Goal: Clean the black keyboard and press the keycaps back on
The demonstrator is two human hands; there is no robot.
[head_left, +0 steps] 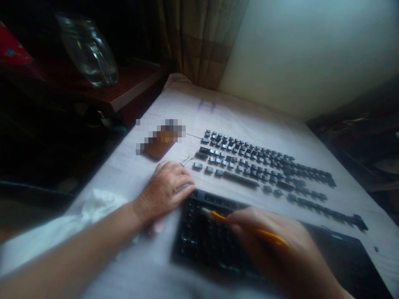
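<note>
We lay our left hand (166, 189), fingers loosely curled and gripping nothing, on the stripped keyboard's (199, 243) far left corner, seemingly to steady it, while our right hand (274, 245) clamps an orange-handled brush (220, 216) (pale tip blurred) low over its left half, with the keycaps (264, 166) ranked just beyond it.

— Where's the keyboard (199, 245)?
— Nearest me on the sheet (249, 120), my brush (218, 216) over it. Keycaps (268, 166) lie in rows behind.
— And left?
— Tissue (99, 203) left of it, a phone (158, 145) behind that, a jar (89, 50) on the side table (131, 87) beyond.
</note>
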